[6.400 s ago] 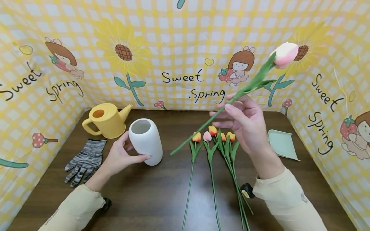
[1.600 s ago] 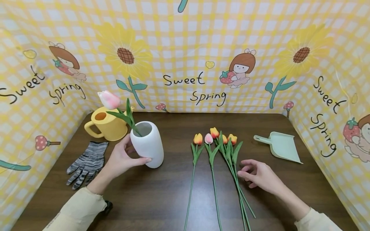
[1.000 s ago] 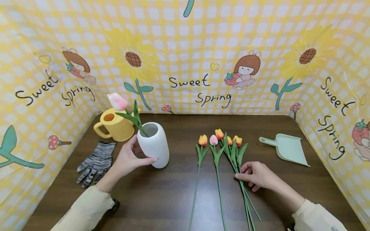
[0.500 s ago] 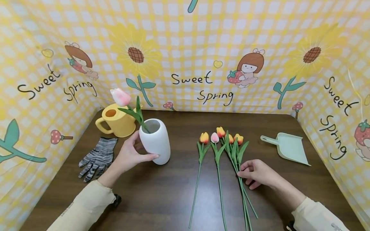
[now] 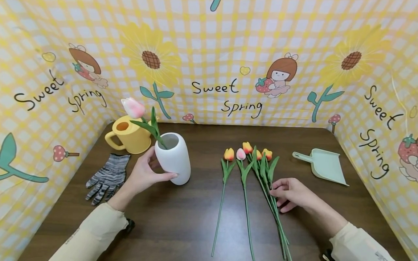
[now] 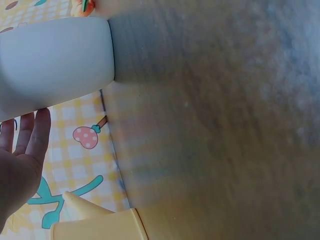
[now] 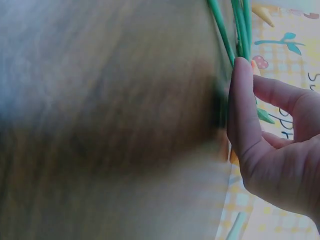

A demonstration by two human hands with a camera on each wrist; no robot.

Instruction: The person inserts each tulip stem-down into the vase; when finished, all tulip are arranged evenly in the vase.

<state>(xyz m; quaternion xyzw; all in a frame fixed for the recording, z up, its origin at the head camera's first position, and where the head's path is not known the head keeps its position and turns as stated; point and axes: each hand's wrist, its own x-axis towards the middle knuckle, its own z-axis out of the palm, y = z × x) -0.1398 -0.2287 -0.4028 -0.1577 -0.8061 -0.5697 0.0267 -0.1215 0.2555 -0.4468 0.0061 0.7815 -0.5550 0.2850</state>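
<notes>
The left hand (image 5: pixel 143 174) grips the white vase (image 5: pixel 174 159), likely steadying it against the pink tulip (image 5: pixel 133 108) leaning over its rim; rightward, two loose tulips (image 5: pixel 244 175) lie on the counter (image 5: pixel 196 221), seemingly within easy reach, and the right hand (image 5: pixel 292 194) pinches stems of the bunch (image 5: pixel 263 169)

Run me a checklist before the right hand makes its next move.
1. White vase gripped by left hand: ok.
2. Room in its opening: ok, just one pink-and-white tulip inside, leaning left.
3. Right hand touching the clustered orange-and-yellow tulips: ok.
4. Only one of them pinched: cannot tell.
5. Their stems separated: not ok, they overlap.
6. Pale green dustpan apart from the right hand: ok.
</notes>
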